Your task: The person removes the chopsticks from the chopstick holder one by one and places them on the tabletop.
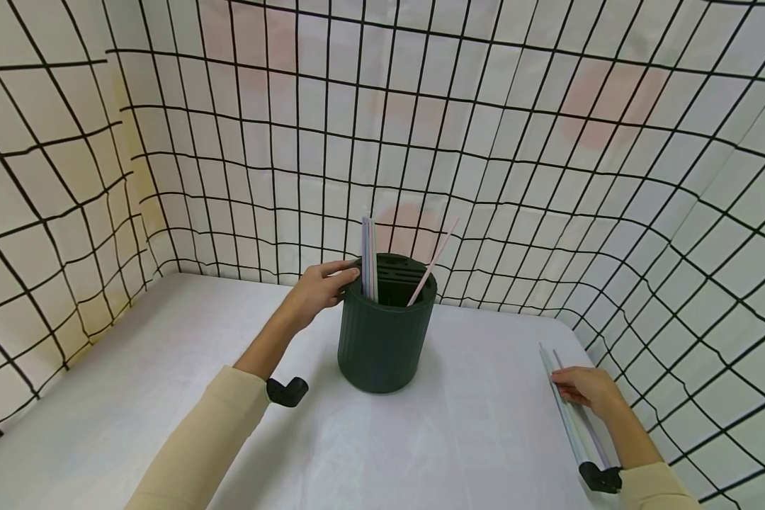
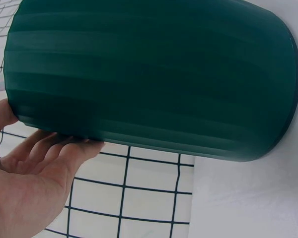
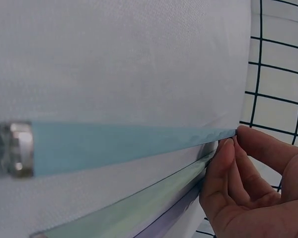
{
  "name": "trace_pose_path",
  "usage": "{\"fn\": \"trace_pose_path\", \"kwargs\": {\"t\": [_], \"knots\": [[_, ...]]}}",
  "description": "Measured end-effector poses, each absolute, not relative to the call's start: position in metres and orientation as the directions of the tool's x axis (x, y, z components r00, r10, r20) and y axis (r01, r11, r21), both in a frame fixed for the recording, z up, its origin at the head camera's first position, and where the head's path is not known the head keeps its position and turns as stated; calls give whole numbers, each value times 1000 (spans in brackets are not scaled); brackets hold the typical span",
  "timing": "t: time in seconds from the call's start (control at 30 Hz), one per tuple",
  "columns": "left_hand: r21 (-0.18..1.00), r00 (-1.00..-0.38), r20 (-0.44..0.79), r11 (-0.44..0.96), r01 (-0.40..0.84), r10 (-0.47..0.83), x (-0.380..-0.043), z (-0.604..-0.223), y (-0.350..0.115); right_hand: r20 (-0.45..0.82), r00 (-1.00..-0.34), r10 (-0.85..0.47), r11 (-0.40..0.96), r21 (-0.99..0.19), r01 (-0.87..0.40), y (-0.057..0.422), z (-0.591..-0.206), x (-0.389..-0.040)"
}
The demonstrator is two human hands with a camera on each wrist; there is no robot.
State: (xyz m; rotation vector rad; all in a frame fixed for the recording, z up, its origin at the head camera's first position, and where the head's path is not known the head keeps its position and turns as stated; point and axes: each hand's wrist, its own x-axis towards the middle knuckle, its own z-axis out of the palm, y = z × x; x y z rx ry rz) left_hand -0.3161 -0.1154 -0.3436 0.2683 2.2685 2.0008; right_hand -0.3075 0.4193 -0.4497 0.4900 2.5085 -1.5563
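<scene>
A dark green ribbed round holder (image 1: pixel 382 347) stands upright on the white table, with slots along the back of its mouth. My left hand (image 1: pixel 321 290) grips its upper left side, thumb by the rim and fingers along the wall. Several pastel strips (image 1: pixel 370 262) stand in its left part, and a pink strip (image 1: pixel 433 263) leans to the right. Over at the right, my right hand (image 1: pixel 588 388) pinches the far end of a long pale blue strip (image 3: pixel 114 148) with a shiny metal end. Beside that strip lie a pale green strip (image 3: pixel 114 213) and a purple strip (image 3: pixel 171 215).
Black wire grid panels (image 1: pixel 408 134) rise along the back and both sides of the table (image 1: pixel 472 425), with white cloth behind them. The right hand works close to the right panel. Dark wrist cameras (image 1: pixel 287 392) sit on both wrists.
</scene>
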Motion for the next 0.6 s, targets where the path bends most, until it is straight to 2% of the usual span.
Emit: {"fn": "trace_pose_path", "kwargs": {"t": [0.4,0.6], "knots": [[989,-980,43,127,68,193,-316,-344,-115,-294,-925,241,408,-834,371,423,-452,-308],[990,-981,40,128,65,192,-315,-343,-115,-284,-934,218,413,-840,352,426,-453,-308]]}}
